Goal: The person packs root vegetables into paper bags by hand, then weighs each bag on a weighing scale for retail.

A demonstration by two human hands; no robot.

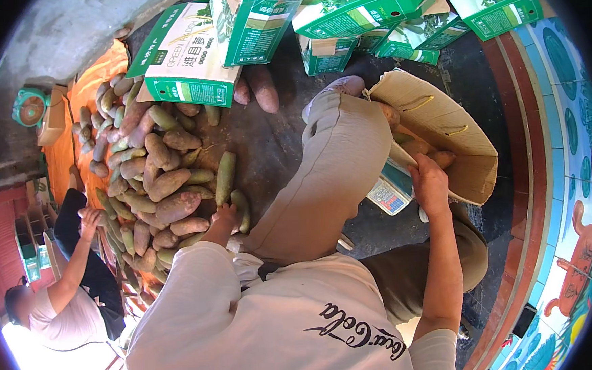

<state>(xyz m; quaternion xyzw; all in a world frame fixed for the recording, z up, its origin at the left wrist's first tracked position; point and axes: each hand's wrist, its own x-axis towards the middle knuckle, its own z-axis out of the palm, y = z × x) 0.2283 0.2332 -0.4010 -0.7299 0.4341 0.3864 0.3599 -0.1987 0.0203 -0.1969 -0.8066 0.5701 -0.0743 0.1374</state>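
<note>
Left hand (225, 218) at the lower end of a green radish (226, 176).

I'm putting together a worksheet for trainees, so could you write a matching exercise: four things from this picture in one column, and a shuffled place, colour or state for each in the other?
Things:
1. left hand
2. right hand
3. open box
4. printed cartons

Places, colours, states:
A. brown inside, with root vegetables in it
B. green and white, near the picture's top
C. at the lower end of a green radish
D. at the edge of the open box

Right pairs: 1-C, 2-D, 3-A, 4-B
</note>
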